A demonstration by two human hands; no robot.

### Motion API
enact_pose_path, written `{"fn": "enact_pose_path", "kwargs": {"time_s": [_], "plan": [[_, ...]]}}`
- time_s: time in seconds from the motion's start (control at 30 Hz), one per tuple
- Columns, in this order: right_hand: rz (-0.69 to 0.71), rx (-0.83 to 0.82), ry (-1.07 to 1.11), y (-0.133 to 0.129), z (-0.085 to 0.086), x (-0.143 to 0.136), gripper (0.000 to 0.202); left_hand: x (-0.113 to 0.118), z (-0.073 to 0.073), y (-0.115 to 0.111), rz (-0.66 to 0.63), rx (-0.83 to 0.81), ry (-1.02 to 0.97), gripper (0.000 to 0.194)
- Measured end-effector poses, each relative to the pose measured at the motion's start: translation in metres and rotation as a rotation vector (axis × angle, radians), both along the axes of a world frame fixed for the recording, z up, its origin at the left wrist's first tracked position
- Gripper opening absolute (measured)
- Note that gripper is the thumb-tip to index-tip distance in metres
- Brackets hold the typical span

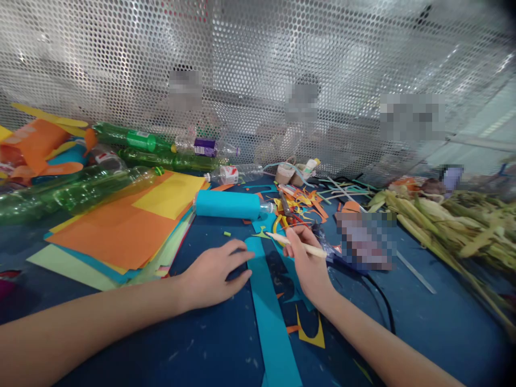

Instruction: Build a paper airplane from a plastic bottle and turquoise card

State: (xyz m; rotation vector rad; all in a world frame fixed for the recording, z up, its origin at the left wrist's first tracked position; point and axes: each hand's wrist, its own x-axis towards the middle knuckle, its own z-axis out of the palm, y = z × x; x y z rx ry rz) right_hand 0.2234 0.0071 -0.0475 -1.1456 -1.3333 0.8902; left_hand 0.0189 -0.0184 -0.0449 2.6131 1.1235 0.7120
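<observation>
My right hand [308, 263] is closed around a cream-white pen [310, 249], whose tapered tip points left over the upper end of a long blue paper strip [268, 306]. Whether the tip touches the paper, I cannot tell. My left hand [217, 274] lies with fingers apart, fingertips at the strip's left edge, holding nothing. Just beyond both hands, a clear bottle wrapped in blue paper [228, 204] lies on its side. A small green paper scrap [262, 232] sits near the pen tip. Blue cut paper is partly hidden under my right hand.
Stacked coloured paper [108, 231] lies at left, below green plastic bottles [108, 188]. Paper scraps [302, 201] and pliers [285, 203] are beyond my right hand. A yellow cutout [313, 338] lies nearer. Dry corn husks [435, 236] are at right. A perforated metal screen [250, 64] stands behind.
</observation>
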Motion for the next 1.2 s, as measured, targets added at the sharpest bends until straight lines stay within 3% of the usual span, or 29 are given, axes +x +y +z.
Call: {"fn": "enact_pose_path", "kwargs": {"time_s": [0.13,0.23,0.37,0.7,0.87,1.2], "plan": [[0.115,-0.032,0.087,-0.002,0.004,-0.002,0.016,-0.004,0.001,0.010,0.114,-0.195,-0.239,0.025],[0.186,-0.098,0.139,-0.004,0.008,-0.005,0.010,-0.004,-0.001,0.016,0.168,-0.259,-0.289,0.023],[0.231,-0.134,0.091,-0.007,0.010,-0.009,0.022,-0.001,-0.002,0.016,0.109,-0.294,-0.305,0.025],[0.355,-0.088,-0.020,-0.008,0.002,-0.008,0.024,0.002,0.001,0.013,0.069,-0.314,-0.233,0.029],[0.336,-0.089,-0.070,-0.009,0.003,-0.009,0.024,0.001,0.000,0.013,0.044,-0.328,-0.270,0.029],[0.326,-0.192,-0.030,-0.007,0.004,-0.006,0.024,-0.004,0.003,0.012,0.119,-0.239,-0.264,0.010]]}}
